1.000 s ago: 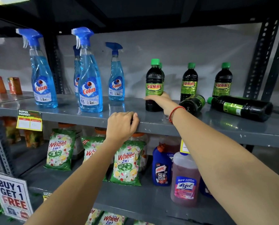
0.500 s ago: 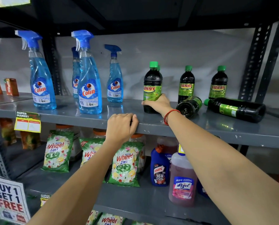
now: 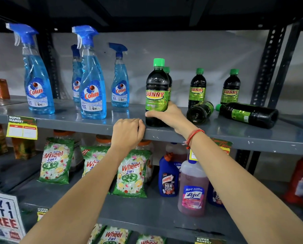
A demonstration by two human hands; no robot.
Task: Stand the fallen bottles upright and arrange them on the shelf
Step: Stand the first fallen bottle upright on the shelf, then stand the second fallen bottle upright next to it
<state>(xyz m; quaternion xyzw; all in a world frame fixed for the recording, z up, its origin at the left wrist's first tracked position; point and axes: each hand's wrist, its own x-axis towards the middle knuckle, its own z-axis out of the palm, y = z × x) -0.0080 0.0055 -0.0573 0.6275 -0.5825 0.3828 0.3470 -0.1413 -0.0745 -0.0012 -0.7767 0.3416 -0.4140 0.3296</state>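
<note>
Right hand (image 3: 166,115): wrapped around the lower body of an upright Sunny bottle (image 3: 156,93), thumb across the front, fingers behind; red thread bracelet (image 3: 193,136) on the wrist. The held bottle has dark contents, a green label and a green cap, and stands near the front edge of the grey metal shelf (image 3: 235,136).

Left hand (image 3: 127,132): fingers curled shut over the shelf's front lip, just left of the held bottle, holding nothing else.

Second upright Sunny bottle (image 3: 168,74): directly behind the held one, mostly hidden.

Upright Sunny bottles further right: one (image 3: 198,87) mid-shelf, another (image 3: 230,88) beside it, both toward the back.

Fallen Sunny bottle (image 3: 200,112): on its side, base facing the camera, just right of the right hand.

Second fallen Sunny bottle (image 3: 247,115): on its side, green cap pointing left, base toward the right upright post.

Colin spray bottles (image 3: 92,85): four, blue, upright, on the left part of the same shelf.

Lower shelf: Wheel detergent packets (image 3: 131,173), a Harpic bottle (image 3: 168,178), a Lizol bottle (image 3: 193,189).

Lower left corner: "Buy 1 Get 1 Free" sign (image 3: 2,217).
</note>
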